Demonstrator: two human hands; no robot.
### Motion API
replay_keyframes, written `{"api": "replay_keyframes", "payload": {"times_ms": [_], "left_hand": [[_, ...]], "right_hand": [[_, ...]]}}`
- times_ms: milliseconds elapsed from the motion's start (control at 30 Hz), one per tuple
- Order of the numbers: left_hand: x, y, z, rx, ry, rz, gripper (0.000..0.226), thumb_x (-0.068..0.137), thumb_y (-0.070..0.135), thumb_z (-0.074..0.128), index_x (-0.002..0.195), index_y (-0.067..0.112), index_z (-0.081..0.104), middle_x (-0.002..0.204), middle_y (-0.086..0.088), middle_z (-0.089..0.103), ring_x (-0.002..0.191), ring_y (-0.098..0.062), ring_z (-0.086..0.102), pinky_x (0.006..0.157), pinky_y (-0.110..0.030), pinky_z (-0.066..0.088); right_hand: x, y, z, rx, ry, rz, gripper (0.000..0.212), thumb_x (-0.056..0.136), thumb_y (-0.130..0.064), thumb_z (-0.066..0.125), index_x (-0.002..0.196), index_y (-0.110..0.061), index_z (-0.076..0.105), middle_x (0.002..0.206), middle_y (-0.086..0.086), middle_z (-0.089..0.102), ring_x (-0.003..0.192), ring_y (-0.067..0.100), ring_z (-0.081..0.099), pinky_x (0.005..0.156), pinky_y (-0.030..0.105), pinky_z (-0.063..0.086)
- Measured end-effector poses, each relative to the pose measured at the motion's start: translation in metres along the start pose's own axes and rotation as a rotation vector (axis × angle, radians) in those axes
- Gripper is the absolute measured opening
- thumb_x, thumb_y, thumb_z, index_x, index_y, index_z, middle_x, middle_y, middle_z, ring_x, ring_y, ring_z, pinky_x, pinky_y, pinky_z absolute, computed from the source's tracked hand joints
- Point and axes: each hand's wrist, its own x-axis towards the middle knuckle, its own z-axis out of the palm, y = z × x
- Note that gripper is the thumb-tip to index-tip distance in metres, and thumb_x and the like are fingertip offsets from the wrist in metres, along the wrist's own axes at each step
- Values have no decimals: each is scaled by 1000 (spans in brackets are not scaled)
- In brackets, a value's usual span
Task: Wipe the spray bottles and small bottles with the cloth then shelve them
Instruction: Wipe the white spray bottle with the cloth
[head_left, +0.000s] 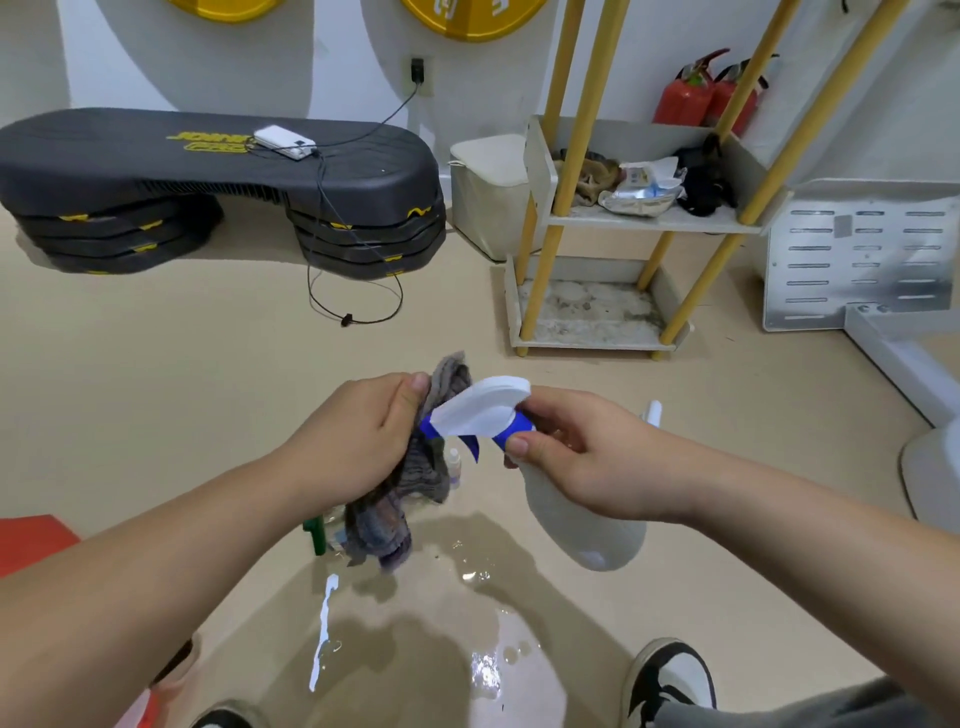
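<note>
The right hand (576, 457) wraps its grip round the neck of the spray bottle (587, 530), which hangs tipped in the air above the wet floor (441, 639). The left hand (358, 436) pinches the cloth (395, 509) on the blue tip of the spray head. To do it well, hold the neck firm and rub the cloth all round the head, then down the body. A small bottle (454, 465) stands on the floor behind the cloth, maybe with more beside it. The shelf (649, 221) waits well apart.
</note>
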Motion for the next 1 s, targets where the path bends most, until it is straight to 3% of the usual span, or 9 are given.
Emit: {"api": "replay_keyframes", "payload": {"times_ms": [200,300,400,467,567,633,700,800,1000], "left_hand": [[3,7,-13,-97,205,-69,56,112,45,29,91,6,64,85,-3,72,85,-26,64,83,-38,50],[-3,31,-20,-122,311,108,46,110,47,29,80,21,51,69,3,59,69,-25,55,65,-46,45],[-19,53,-20,-22,201,354,32,109,46,27,83,40,44,70,7,59,68,-11,62,63,-40,50],[-24,59,-10,149,97,470,25,109,43,27,98,47,48,84,20,61,78,4,59,69,-24,48],[-20,49,1,122,-5,378,42,108,53,21,123,39,57,97,18,67,79,2,63,71,-30,54],[-13,33,0,112,11,345,46,105,60,17,115,38,57,88,12,69,76,-12,63,70,-41,52],[-9,18,-3,79,51,268,44,104,62,16,92,36,50,67,10,60,63,-13,54,61,-39,45],[-8,5,-6,2,46,96,51,101,61,21,73,25,44,57,6,50,59,-16,47,60,-38,39],[-5,21,-19,35,306,96,46,108,50,26,79,20,47,61,1,54,65,-30,53,62,-48,47]], "right_hand": [[-7,-1,-3,-21,4,-60,26,105,-19,54,125,-33,64,113,-8,71,111,18,63,103,40,49],[-7,-3,-1,-48,-19,-46,26,105,-20,54,126,-34,63,110,-6,71,106,17,62,99,34,49],[-5,-8,2,-91,-17,-63,17,105,-21,56,117,-30,64,98,-2,70,91,10,60,84,24,48],[-6,-12,6,-159,-34,-85,10,105,-20,56,97,-24,59,81,-10,60,78,4,54,68,16,40],[-3,-15,11,-200,-50,-99,15,106,-25,54,94,-16,57,83,-10,57,79,9,49,72,22,41],[1,-13,9,-179,-10,-75,16,104,-27,55,104,-12,62,90,5,64,83,21,54,81,39,47],[3,-11,5,-142,32,-60,8,104,-26,55,104,-26,62,91,8,66,83,26,57,83,44,50],[2,-11,-3,-91,65,-38,27,105,-24,53,95,-49,52,90,6,65,83,22,56,83,34,49],[3,-8,1,-69,81,4,21,104,-29,55,92,-46,55,89,3,64,79,15,54,76,26,47]]}}
